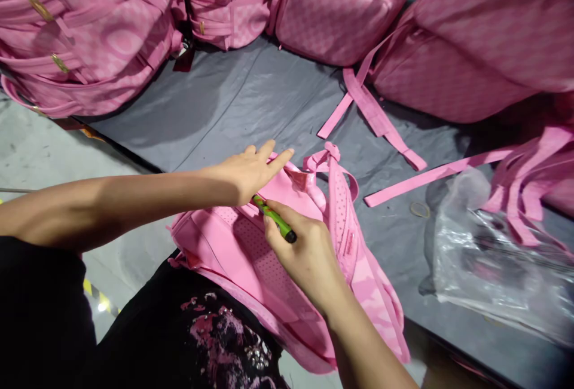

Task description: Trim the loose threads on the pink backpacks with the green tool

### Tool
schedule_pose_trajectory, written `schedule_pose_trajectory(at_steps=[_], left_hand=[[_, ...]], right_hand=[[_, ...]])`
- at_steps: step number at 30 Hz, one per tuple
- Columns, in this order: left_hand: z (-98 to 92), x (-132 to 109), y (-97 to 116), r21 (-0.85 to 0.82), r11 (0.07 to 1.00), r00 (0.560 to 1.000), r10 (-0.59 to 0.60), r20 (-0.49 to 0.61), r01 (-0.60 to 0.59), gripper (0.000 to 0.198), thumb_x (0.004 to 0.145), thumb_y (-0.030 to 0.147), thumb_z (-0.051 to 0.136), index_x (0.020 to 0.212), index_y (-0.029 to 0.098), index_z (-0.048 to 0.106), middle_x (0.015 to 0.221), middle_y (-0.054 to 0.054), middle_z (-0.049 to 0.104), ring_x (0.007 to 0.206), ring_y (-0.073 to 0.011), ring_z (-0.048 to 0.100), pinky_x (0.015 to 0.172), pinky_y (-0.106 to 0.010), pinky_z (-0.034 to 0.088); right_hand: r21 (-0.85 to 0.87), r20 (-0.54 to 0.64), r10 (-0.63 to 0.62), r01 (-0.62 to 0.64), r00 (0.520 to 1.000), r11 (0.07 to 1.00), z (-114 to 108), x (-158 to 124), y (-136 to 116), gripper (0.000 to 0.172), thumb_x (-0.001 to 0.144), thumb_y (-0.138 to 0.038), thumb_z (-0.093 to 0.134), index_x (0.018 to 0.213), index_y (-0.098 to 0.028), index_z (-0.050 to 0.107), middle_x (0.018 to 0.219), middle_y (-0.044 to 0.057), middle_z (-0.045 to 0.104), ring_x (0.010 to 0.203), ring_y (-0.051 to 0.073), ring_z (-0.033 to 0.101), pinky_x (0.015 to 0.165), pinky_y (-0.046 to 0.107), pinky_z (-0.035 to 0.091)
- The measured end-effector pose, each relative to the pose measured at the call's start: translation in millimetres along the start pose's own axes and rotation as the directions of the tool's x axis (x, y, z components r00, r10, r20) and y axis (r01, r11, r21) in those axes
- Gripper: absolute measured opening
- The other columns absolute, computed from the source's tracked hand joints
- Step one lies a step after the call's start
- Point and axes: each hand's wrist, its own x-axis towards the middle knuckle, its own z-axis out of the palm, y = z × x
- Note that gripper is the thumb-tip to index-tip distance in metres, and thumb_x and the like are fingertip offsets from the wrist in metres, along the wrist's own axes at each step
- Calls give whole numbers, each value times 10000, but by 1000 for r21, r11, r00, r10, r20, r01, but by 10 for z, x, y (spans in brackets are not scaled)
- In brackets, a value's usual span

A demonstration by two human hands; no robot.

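A pink backpack point(287, 281) with perforated padding lies at the front edge of the grey-covered table, partly over my lap. My left hand point(253, 171) rests flat on its upper part, fingers stretched out and apart. My right hand point(305, 245) is closed around a slim green stick-shaped tool point(278, 221) with a black end. Its far tip sits by the left hand against the backpack, and I cannot make out what it touches. A shoulder strap point(341, 221) of the backpack runs just right of my right hand, with a knotted loop at its top.
Several pink backpacks stand along the back of the grey table cover point(215, 102), one large backpack point(103, 36) at the left. Loose pink straps point(376, 108) hang onto the cover. At the right lie a clear plastic bag point(484, 269) and a rubber band point(420, 210).
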Motion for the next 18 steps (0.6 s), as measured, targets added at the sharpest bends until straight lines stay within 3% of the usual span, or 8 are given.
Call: schedule_pose_trajectory(at_steps=[4,8,14,18], left_hand=[[19,0,-10,10,1000,1000,13,0,-13,1109,770,81,630,1593,266,-91,1669,-199,18,1402,-394,385,986,-437,484],[12,-13,3,17,1000,1000,2,13,-2,1100,767,46,613,1596,229,-86,1663,-221,10,1397,-402,385,991,-432,483],[-1,-14,-38,37,999,1000,9,-19,-9,1070,769,62,602,1598,223,-54,1665,-219,33,1415,-398,380,1009,-441,486],[118,-120,-142,58,992,983,120,-136,-113,844,880,120,475,1592,134,23,1635,-270,123,1468,-385,327,1133,-465,387]], right_hand=[[-29,-18,39,-40,999,999,11,11,-33,357,918,-287,532,1192,-161,724,865,75,782,655,227,710,617,343,542],[51,-4,29,-29,1000,998,23,11,-47,340,913,-263,535,1176,-172,730,953,78,787,750,223,730,704,334,557],[112,-12,62,-61,998,992,28,37,-19,330,909,-257,548,1174,-185,731,887,55,785,673,185,688,633,289,509],[121,-34,96,-92,995,988,106,13,-137,320,889,-178,562,1150,-214,744,891,29,785,627,141,646,597,242,460]])
